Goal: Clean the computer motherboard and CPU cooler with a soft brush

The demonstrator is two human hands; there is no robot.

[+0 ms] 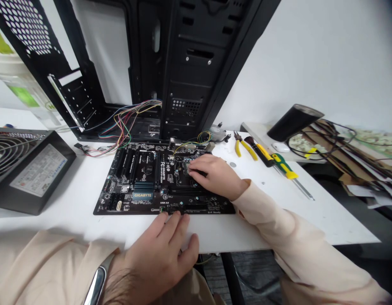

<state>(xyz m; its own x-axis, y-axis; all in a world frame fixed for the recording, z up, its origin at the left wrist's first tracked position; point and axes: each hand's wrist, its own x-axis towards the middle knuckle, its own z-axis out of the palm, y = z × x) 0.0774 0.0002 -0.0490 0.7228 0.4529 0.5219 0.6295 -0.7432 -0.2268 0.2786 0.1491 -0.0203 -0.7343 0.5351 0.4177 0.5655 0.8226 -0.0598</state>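
On the bench point(71, 203), motherboard point(141, 182) lies long side left-right; right hand point(215, 176) is nearer, curled down on its right half, grip unclear, while left hand point(157, 258) sits open at its near edge.

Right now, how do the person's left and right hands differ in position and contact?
The right hand rests on the middle of the GIGABYTE motherboard, while the left hand sits lower, with its fingertips at the board's near edge. The right hand reaches out across the white table, while the left hand stays nearer the camera. A beige sleeve covers the right wrist, while a shiny metal strip shows at the left wrist. Both hands are bare, and neither shows a tool.
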